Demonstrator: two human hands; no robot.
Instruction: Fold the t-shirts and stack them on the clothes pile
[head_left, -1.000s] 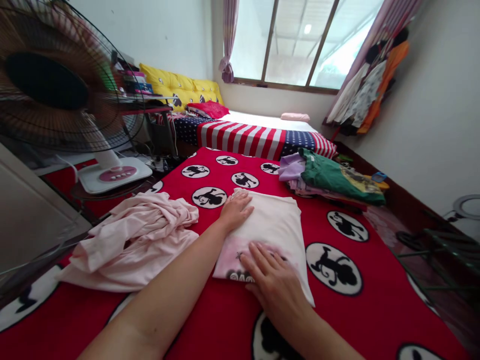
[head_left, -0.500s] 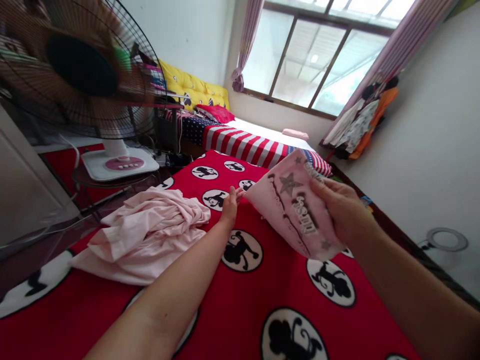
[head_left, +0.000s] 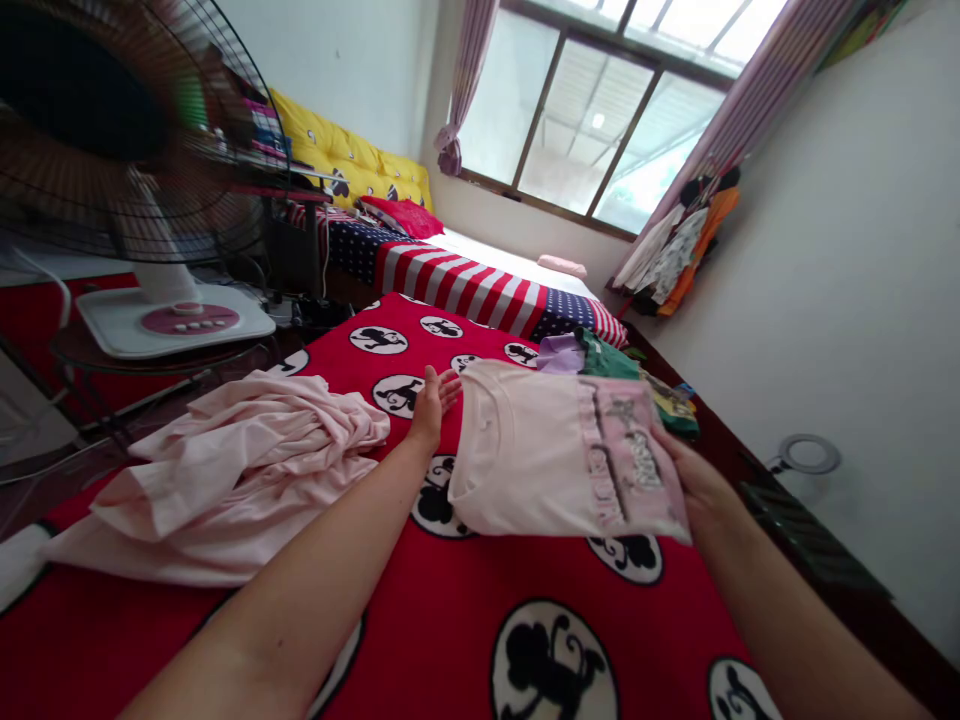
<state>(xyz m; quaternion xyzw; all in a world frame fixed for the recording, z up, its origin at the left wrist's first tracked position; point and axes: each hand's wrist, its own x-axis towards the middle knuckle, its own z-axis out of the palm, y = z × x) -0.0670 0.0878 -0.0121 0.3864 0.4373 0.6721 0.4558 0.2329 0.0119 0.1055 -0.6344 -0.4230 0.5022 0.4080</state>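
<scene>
A folded pale pink T-shirt (head_left: 525, 450) with a printed pink panel lies above the red bedspread, its neckline facing left. My right hand (head_left: 686, 475) grips the shirt's right edge, with the fingers partly hidden behind the fabric. Just left of the neckline, my left hand (head_left: 435, 405) is held with fingers stretched out and nothing in it. A crumpled heap of pale pink cloth (head_left: 240, 460) rests on the bed to the left of my left forearm.
The red bedspread (head_left: 442, 640) has black figures in white ovals. Purple and green folded clothes (head_left: 607, 352) lie beyond the shirt. A running fan (head_left: 169, 300) stands at left. Behind is a bed with a striped cover (head_left: 450, 280); clothes hang (head_left: 690, 240) by the window.
The shirt has turned from upright, print facing me, to nearly flat, showing its neckline. The view has shifted right, revealing the purple and green clothes. My left hand stays stretched out.
</scene>
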